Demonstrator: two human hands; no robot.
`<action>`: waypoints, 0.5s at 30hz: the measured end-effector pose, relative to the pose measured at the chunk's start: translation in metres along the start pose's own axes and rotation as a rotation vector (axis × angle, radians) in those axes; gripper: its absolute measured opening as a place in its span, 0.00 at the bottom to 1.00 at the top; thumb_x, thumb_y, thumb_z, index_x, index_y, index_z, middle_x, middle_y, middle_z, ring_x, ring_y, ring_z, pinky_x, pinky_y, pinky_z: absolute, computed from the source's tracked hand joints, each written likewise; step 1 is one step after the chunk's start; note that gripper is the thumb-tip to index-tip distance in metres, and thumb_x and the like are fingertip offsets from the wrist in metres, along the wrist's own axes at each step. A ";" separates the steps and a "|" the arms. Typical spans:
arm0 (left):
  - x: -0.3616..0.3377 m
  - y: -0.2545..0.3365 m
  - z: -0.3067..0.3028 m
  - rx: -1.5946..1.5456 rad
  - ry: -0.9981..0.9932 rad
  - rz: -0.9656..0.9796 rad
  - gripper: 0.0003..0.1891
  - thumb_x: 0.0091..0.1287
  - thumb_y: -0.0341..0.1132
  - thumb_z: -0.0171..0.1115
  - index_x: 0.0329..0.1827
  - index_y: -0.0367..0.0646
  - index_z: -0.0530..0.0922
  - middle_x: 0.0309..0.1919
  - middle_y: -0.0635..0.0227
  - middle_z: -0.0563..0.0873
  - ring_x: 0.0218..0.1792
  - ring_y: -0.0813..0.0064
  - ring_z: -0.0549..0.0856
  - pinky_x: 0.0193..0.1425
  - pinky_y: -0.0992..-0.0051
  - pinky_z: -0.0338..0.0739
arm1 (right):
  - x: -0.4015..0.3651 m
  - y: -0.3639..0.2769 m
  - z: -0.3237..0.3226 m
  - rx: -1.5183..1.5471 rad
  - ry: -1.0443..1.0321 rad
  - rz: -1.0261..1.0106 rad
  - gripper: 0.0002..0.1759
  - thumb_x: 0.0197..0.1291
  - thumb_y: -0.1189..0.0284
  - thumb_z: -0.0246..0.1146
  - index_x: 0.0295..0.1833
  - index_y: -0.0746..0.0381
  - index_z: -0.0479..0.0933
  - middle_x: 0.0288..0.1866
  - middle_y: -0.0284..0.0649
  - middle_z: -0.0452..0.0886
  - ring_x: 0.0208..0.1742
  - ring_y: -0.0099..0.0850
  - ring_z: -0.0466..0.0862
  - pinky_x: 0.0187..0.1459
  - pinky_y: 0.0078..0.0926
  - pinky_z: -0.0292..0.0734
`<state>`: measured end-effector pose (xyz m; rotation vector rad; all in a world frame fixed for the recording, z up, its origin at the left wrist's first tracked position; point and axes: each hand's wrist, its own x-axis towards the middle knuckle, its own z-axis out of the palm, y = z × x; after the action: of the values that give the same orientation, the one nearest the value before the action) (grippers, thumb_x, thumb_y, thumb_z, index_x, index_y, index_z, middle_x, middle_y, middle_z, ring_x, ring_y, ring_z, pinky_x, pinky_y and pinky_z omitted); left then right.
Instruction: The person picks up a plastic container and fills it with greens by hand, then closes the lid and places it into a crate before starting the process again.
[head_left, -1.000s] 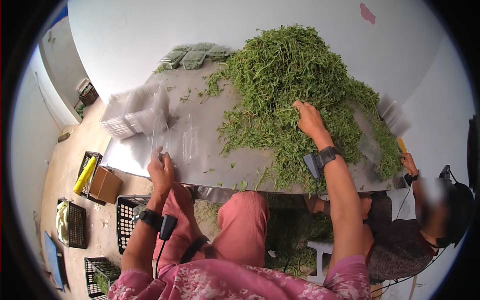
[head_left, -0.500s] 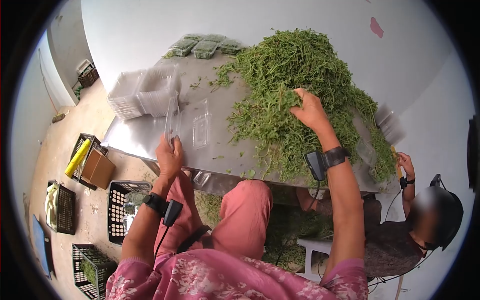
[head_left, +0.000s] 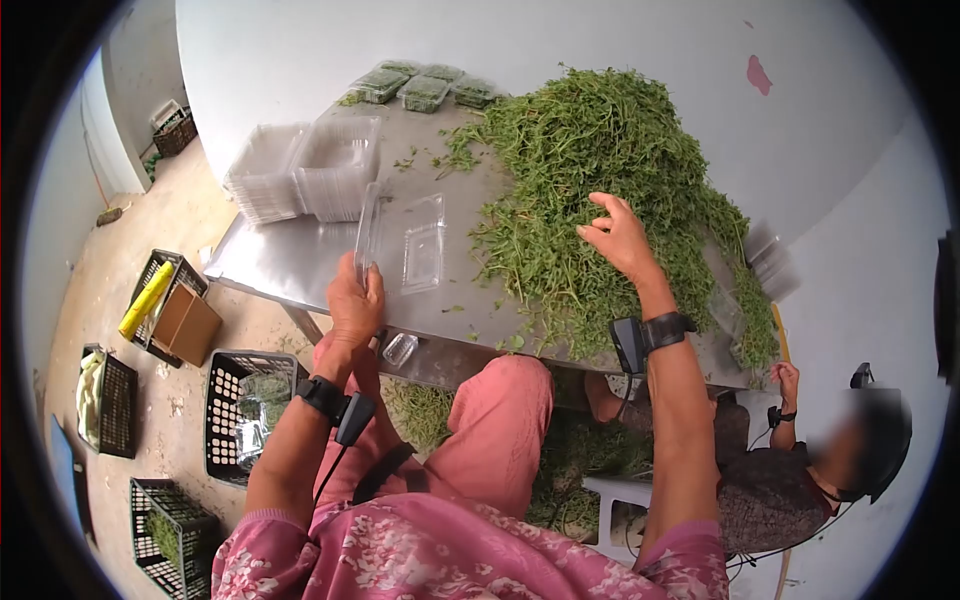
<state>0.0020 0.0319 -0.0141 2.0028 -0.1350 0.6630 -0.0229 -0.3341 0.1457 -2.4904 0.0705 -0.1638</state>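
My left hand (head_left: 356, 302), at the table's front edge, is closed on the upright side of a clear plastic clamshell box (head_left: 369, 225). The box's other half (head_left: 424, 250) lies flat on the metal table to the right, with no greens in it; whether the two halves are joined is hard to see. Over the large heap of leafy green stems (head_left: 600, 140) hovers my right hand (head_left: 622, 240). Its thumb and forefinger are apart, and nothing shows between them.
Stacks of clear boxes (head_left: 335, 165) stand at the table's left, and filled boxes (head_left: 424, 93) at its far edge. Black crates (head_left: 232, 375) sit on the floor to the left. A co-worker (head_left: 790, 480) sits at the right, one hand raised near the table's corner.
My right hand has let go of the clump of greens it was pinching, and its fingers have spread. My left hand keeps its hold on the box. The camera view has shifted slightly.
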 end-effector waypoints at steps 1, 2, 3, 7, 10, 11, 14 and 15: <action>0.000 0.002 -0.001 -0.007 -0.004 -0.015 0.12 0.68 0.34 0.58 0.52 0.40 0.75 0.28 0.49 0.84 0.31 0.45 0.84 0.36 0.57 0.77 | 0.000 -0.001 0.003 -0.024 0.018 0.001 0.37 0.61 0.60 0.69 0.72 0.62 0.64 0.73 0.48 0.63 0.68 0.51 0.73 0.59 0.45 0.79; -0.001 0.003 -0.001 -0.014 -0.010 -0.030 0.13 0.68 0.34 0.58 0.52 0.40 0.76 0.29 0.49 0.84 0.31 0.45 0.84 0.37 0.57 0.77 | 0.001 -0.001 0.010 -0.061 -0.037 -0.005 0.41 0.60 0.55 0.70 0.73 0.60 0.63 0.74 0.49 0.62 0.71 0.50 0.71 0.64 0.47 0.74; 0.000 0.005 -0.001 -0.017 -0.005 -0.021 0.13 0.68 0.34 0.58 0.53 0.40 0.75 0.29 0.49 0.84 0.31 0.45 0.84 0.37 0.56 0.77 | 0.003 0.004 0.019 -0.115 -0.059 -0.044 0.42 0.59 0.54 0.70 0.74 0.59 0.63 0.74 0.49 0.61 0.72 0.50 0.69 0.66 0.47 0.72; 0.000 0.000 0.002 0.022 0.004 -0.001 0.16 0.67 0.34 0.58 0.56 0.39 0.74 0.28 0.49 0.84 0.31 0.44 0.84 0.37 0.54 0.77 | -0.002 0.009 0.066 -0.209 -0.205 -0.108 0.48 0.53 0.54 0.73 0.76 0.59 0.60 0.76 0.51 0.59 0.76 0.51 0.61 0.72 0.47 0.64; 0.001 -0.004 0.004 0.095 0.006 0.027 0.16 0.67 0.34 0.58 0.55 0.39 0.74 0.28 0.49 0.84 0.31 0.45 0.84 0.37 0.53 0.77 | -0.005 0.019 0.092 -0.355 -0.234 -0.132 0.47 0.50 0.60 0.74 0.75 0.58 0.62 0.76 0.55 0.58 0.75 0.53 0.62 0.71 0.45 0.65; 0.002 -0.001 0.004 0.101 -0.001 0.010 0.16 0.67 0.35 0.58 0.55 0.39 0.74 0.28 0.49 0.84 0.31 0.45 0.84 0.37 0.53 0.77 | -0.008 0.018 0.099 -0.423 -0.180 -0.125 0.46 0.50 0.61 0.73 0.75 0.56 0.62 0.76 0.56 0.60 0.74 0.54 0.63 0.71 0.45 0.65; 0.003 0.002 0.006 0.089 0.008 0.032 0.14 0.67 0.35 0.58 0.52 0.39 0.74 0.26 0.50 0.84 0.30 0.46 0.84 0.37 0.53 0.77 | -0.006 0.022 0.101 -0.398 -0.163 -0.143 0.44 0.51 0.63 0.72 0.74 0.57 0.64 0.74 0.56 0.63 0.73 0.53 0.66 0.71 0.44 0.65; 0.004 0.002 0.006 0.092 0.007 0.044 0.13 0.67 0.35 0.58 0.51 0.40 0.74 0.26 0.51 0.84 0.30 0.46 0.84 0.37 0.53 0.77 | -0.005 0.023 0.100 -0.382 -0.168 -0.149 0.43 0.52 0.63 0.72 0.74 0.57 0.64 0.73 0.56 0.64 0.72 0.53 0.67 0.70 0.43 0.66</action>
<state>0.0071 0.0268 -0.0127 2.0909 -0.1466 0.7158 -0.0144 -0.2924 0.0520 -2.8806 -0.1700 -0.0012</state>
